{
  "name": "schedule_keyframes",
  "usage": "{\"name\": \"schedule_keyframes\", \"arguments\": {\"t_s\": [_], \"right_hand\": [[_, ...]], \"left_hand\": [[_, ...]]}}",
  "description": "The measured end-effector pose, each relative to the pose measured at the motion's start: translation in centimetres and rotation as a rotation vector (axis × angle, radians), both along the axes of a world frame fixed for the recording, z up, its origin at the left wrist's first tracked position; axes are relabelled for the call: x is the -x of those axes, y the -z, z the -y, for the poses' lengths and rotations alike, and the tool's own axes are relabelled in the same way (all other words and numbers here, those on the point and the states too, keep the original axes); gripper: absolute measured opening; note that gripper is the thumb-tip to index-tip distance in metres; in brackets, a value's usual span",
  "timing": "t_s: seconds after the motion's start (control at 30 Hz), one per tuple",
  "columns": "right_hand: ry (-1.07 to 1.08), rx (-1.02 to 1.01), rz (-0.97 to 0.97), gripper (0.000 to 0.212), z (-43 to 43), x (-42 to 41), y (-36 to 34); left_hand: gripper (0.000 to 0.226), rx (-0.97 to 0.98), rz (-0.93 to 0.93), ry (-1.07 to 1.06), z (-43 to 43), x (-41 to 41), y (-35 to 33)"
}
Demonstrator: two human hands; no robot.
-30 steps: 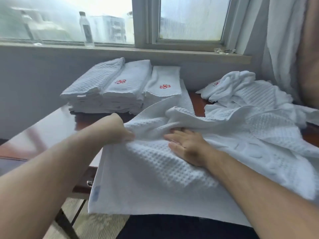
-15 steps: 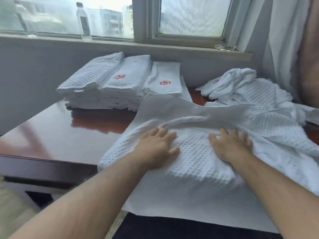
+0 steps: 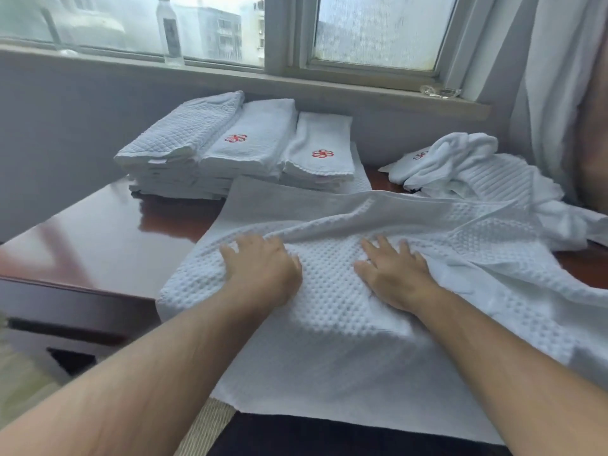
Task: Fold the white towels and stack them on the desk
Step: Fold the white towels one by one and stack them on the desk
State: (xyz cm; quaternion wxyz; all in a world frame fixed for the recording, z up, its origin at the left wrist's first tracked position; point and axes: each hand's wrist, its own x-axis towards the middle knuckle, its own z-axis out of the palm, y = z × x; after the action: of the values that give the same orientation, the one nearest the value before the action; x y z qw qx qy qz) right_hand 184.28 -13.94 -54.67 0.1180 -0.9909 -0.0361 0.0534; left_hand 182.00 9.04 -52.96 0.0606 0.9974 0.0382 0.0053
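White waffle towel [image 3: 329, 307]: part-folded, spread over desk [image 3: 98, 232] front edge, near end overhanging. Folded stacks [image 3: 237, 153]: 3 side by side at rear, w/ red logos on two. Unfolded pile [image 3: 477, 172]: rear rt, crumpled.

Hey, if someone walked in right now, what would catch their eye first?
First, the big white waffle towel spread over the near edge of the desk, with the left hand and right hand pressing flat on it. Then the folded stacks with red logos at the back left, and the rumpled heap at the back right.
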Motion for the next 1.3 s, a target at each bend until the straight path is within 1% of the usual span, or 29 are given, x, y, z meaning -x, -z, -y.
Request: {"name": "schedule_keyframes", "arguments": {"t_s": [0.03,0.07,0.1,0.13,0.2,0.23,0.33,0.4,0.47,0.53,0.57,0.6,0.63,0.67,0.7,0.73,0.77,0.8,0.87,0.9,0.97,1.0,1.03,1.07,1.1,1.17,1.2,1.23,1.3], "right_hand": [[-0.029,-0.108,0.007,0.055,0.0,0.2,-0.4],[-0.029,-0.231,0.022,0.047,0.4,0.6,-0.9],[0.018,-0.329,0.062,0.036,1.3,1.0,-1.2],[0.091,-0.330,0.133,0.027,2.4,1.5,-1.4],[0.292,-0.137,0.218,0.019,5.3,2.7,-1.6],[0.384,-0.054,0.217,0.021,6.8,3.3,-1.8],[0.598,0.085,0.192,0.048,10.8,4.1,-1.9],[0.727,0.152,0.105,0.056,13.8,4.1,-1.9],[0.835,0.151,-0.035,0.064,16.9,4.0,-2.0],[0.824,0.185,-0.042,0.065,20.3,3.7,-1.8],[0.784,0.184,0.028,0.060,21.6,3.7,-1.7],[0.734,0.135,0.159,0.057,22.6,3.8,-1.7],[0.658,0.063,0.346,0.053,23.1,3.9,-1.6],[0.530,0.016,0.530,0.046,23.0,4.0,-1.5],[0.407,0.014,0.642,0.035,22.2,4.1,-1.3],[0.340,0.035,0.658,0.021,21.4,4.1,-1.0],[0.299,0.057,0.619,0.013,20.7,4.0,-0.7],[0.300,0.054,0.565,0.014,20.1,4.0,-0.6],[0.417,0.048,0.484,0.015,19.8,4.1,-0.5],[0.512,0.101,0.426,0.022,20.2,4.0,-0.5],[0.722,0.177,0.169,0.058,21.7,3.9,-0.6],[0.783,0.169,0.065,0.071,22.6,3.8,-0.7],[0.811,0.149,0.020,0.077,23.6,3.6,-0.8],[0.829,0.122,0.025,0.078,24.6,3.2,-0.8],[0.842,0.097,0.089,0.075,25.5,3.0,-0.9],[0.891,0.054,0.282,0.068,26.7,2.3,-1.1],[0.906,0.038,0.323,0.067,27.0,2.0,-1.1],[0.887,0.029,0.306,0.065,27.3,1.7,-1.1],[0.768,0.008,0.211,0.059,27.5,1.5,-1.2]], "left_hand": [[0.049,0.008,0.119,0.096,0.5,0.0,0.1],[0.043,0.064,0.230,0.226,1.2,-0.1,0.4],[0.040,0.145,0.296,0.356,2.2,-0.3,0.6],[0.039,0.228,0.310,0.459,3.5,-0.4,0.8],[0.039,0.347,0.245,0.580,6.7,-1.1,0.8],[0.040,0.379,0.215,0.616,8.6,-1.4,0.8],[0.041,0.365,0.214,0.718,14.0,-1.9,1.2],[0.044,0.257,0.160,0.757,16.4,-2.0,1.8],[0.056,0.145,0.052,0.735,17.4,-2.4,2.4],[0.063,0.121,0.010,0.702,17.5,-2.8,2.9],[0.065,0.120,0.014,0.691,17.5,-2.9,3.0],[0.066,0.122,0.021,0.679,17.6,-2.9,3.0],[0.066,0.125,0.027,0.663,17.8,-2.9,3.0],[0.066,0.129,0.034,0.644,18.0,-3.0,2.9],[0.065,0.135,0.044,0.626,18.3,-3.1,2.8],[0.063,0.141,0.057,0.609,18.6,-3.1,2.7],[0.061,0.147,0.073,0.592,18.9,-3.2,2.6],[0.059,0.153,0.094,0.575,19.1,-3.3,2.5],[0.055,0.161,0.117,0.557,19.4,-3.5,2.6],[0.055,0.162,0.117,0.557,19.4,-3.7,2.7],[0.055,0.165,0.108,0.567,19.4,-3.9,3.0],[0.056,0.170,0.103,0.573,19.3,-4.0,3.2],[0.058,0.174,0.098,0.578,19.2,-4.0,3.2],[0.059,0.176,0.091,0.581,19.1,-4.0,3.3],[0.060,0.175,0.088,0.585,19.0,-4.0,3.3],[0.062,0.172,0.097,0.587,18.8,-3.9,3.3],[0.062,0.170,0.098,0.585,18.8,-3.8,3.2],[0.062,0.166,0.096,0.586,18.9,-3.8,3.2],[0.061,0.153,0.097,0.583,19.0,-3.9,3.1]]}}
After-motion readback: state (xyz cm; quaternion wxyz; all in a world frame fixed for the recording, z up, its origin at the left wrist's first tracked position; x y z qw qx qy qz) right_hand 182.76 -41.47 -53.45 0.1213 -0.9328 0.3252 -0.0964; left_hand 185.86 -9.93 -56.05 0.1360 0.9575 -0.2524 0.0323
